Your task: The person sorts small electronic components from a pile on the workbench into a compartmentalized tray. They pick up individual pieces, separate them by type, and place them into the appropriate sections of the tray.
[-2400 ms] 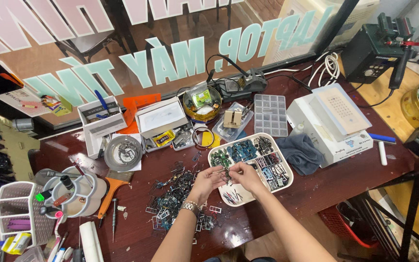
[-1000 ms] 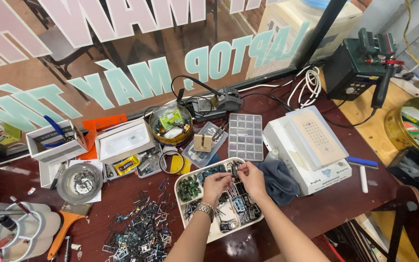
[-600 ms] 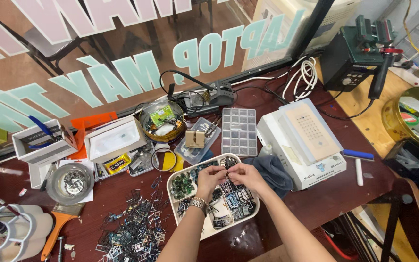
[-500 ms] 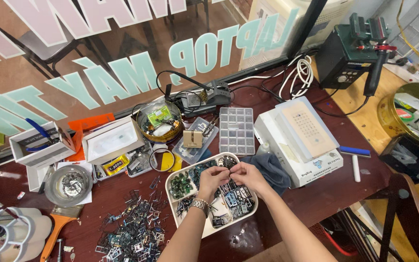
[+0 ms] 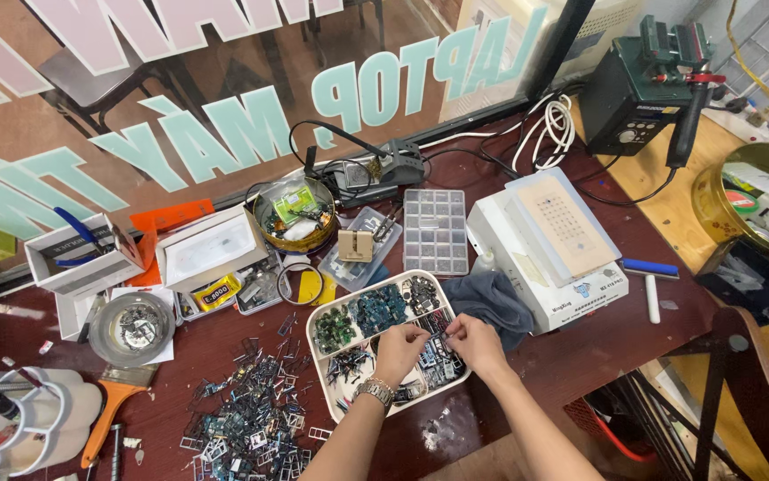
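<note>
From the head camera we see both hands meeting over a white tray (image 5: 318,313) of small electronic parts on a dark red table (image 5: 634,334). The left hand (image 5: 400,349), with a metal watch (image 5: 373,390) at the wrist, and the right hand (image 5: 476,343) have their fingertips drawn close together above the tray's middle, seemingly pinching a tiny part between them; it is too small for us to tell which hand grips it. The tray lies at the table's near middle, just beside a grey cloth (image 5: 491,300) on its right. Left of the tray a loose heap of small metal frames (image 5: 255,419) is spread out. Behind the tray stand a clear compartment box (image 5: 435,232) and a round tin (image 5: 294,214), and a white machine (image 5: 549,249) sits to the right
</note>
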